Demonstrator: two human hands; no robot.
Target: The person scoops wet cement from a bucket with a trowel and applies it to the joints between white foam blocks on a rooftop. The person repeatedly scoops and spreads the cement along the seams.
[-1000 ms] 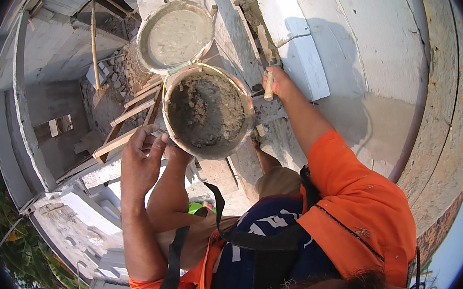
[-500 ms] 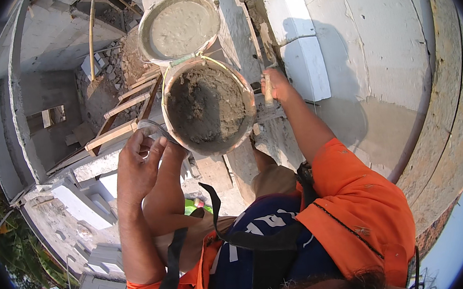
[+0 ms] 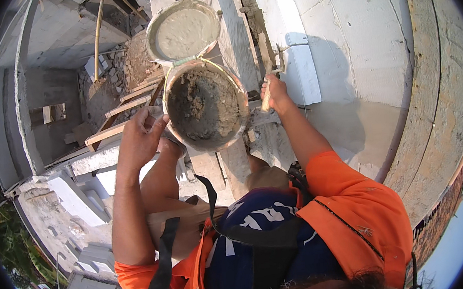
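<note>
My right hand [image 3: 276,91] is closed round the light wooden handle of a trowel [image 3: 265,52]. Its mortar-smeared blade points away from me, beside a white block [image 3: 300,74]. Left of it stands a round bucket [image 3: 242,96] of coarse grey mortar [image 3: 205,105], with a thin wire handle against its far rim. At the bucket's left side is my left hand [image 3: 144,132], its fingers bent and thumb toward the rim. A greyish thing seems to lie between those fingers, too blurred to name. Touching the first bucket's far side is a second bucket [image 3: 150,43] of wetter, smoother mortar.
Wooden planks [image 3: 209,171] run under the buckets and my legs. A pale block wall [image 3: 337,28] rises on the right, with my shadow on it. To the left, a wooden ladder [image 3: 110,132] slopes down toward rubble [image 3: 118,72]. White blocks [image 3: 78,201] lie at lower left.
The view has shifted slightly. My left hand has risen a little along the bucket's side, and the grey curved thing seen by its fingers shows less. The right hand keeps hold of the trowel.
</note>
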